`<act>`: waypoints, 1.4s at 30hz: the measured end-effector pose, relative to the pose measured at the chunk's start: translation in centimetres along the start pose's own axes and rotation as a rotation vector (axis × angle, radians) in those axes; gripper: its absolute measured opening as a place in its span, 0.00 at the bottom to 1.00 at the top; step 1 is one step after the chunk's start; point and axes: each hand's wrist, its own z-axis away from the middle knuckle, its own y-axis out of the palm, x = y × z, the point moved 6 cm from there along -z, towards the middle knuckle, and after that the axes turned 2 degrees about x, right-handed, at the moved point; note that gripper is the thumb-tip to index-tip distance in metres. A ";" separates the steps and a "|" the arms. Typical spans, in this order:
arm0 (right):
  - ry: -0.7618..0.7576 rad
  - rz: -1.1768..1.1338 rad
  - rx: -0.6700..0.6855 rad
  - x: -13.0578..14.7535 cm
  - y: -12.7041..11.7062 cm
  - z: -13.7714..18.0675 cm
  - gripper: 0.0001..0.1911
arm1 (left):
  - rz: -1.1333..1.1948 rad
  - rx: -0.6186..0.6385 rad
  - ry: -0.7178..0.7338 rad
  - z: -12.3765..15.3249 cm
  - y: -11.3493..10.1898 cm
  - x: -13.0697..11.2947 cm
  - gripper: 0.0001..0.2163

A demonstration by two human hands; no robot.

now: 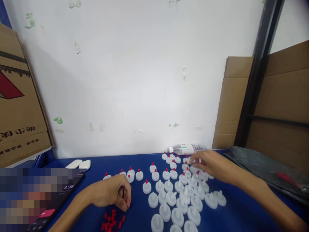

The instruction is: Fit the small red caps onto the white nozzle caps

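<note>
Several round white plastic caps point(169, 185) cover the blue table point(241, 212); those at the back carry small red tips, those in front are bare white. A little heap of loose red tips point(111, 221) lies at the near left. My left hand point(113, 192) rests curled on the table just above that heap, its fingers closed with nothing visible in them. My right hand point(212, 165) reaches over the far right of the caps, its fingertips pinched at a white cap point(193, 168).
A phone point(60, 199) lies at the left beside two white oblong pieces point(79, 164). A clear bottle point(185, 149) lies against the white wall. Cardboard boxes point(16, 96) stand left and right; a black bag point(260, 164) and a dark metal post point(260, 64) are at the right.
</note>
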 end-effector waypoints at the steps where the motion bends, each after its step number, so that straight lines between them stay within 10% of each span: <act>1: 0.008 -0.023 0.051 -0.1 0.4 0.2 0.08 | -0.002 0.001 0.004 0.1 -0.1 0.0 0.11; 29: 0.076 0.026 0.217 0.8 4.2 0.2 0.12 | -0.122 -0.010 0.041 0.5 -0.1 -0.9 0.05; 42: -0.151 0.133 -0.141 6.9 2.0 0.4 0.15 | -0.436 -0.588 0.296 -0.6 1.4 -4.9 0.09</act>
